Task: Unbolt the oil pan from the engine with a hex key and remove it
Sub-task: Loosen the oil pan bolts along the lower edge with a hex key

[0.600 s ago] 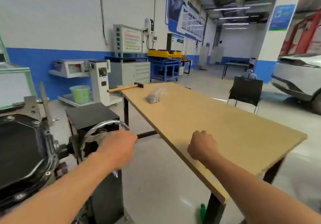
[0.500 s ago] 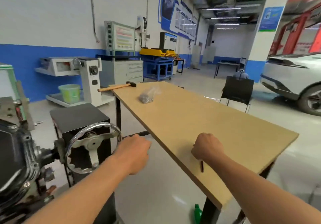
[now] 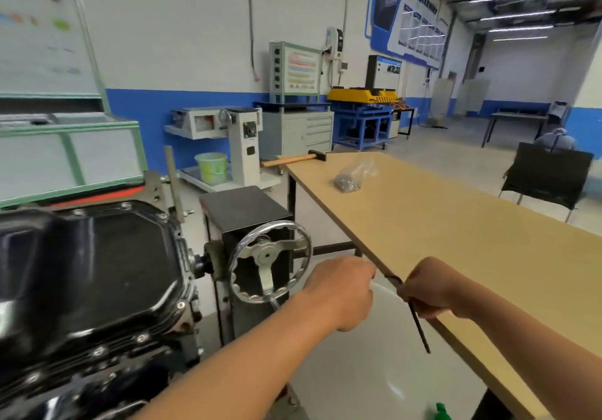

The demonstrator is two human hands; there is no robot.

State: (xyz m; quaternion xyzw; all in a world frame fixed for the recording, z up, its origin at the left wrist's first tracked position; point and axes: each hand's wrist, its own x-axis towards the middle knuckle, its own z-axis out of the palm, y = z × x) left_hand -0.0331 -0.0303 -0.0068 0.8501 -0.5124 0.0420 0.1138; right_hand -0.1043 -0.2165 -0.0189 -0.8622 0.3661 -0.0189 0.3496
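The black oil pan (image 3: 97,266) fills the left of the view, bolted onto the engine (image 3: 107,364) with small bolts along its rim. My right hand (image 3: 426,289) is shut on a thin black hex key (image 3: 418,325), whose long arm hangs down past the edge of the wooden table (image 3: 472,224). My left hand (image 3: 342,292) is curled into a loose fist in the air, just right of the chrome handwheel (image 3: 270,263) of the engine stand, touching nothing that I can see.
A hammer (image 3: 296,159) and a clear plastic bag of small parts (image 3: 353,177) lie at the table's far end. A black box on the stand (image 3: 244,211) sits behind the handwheel. A green bucket (image 3: 211,167), cabinets and a black chair (image 3: 547,178) stand farther off.
My right hand has lifted the hex key off the table and drawn it over the table edge. The view has swung left, bringing the oil pan back in. My left hand stays near the handwheel.
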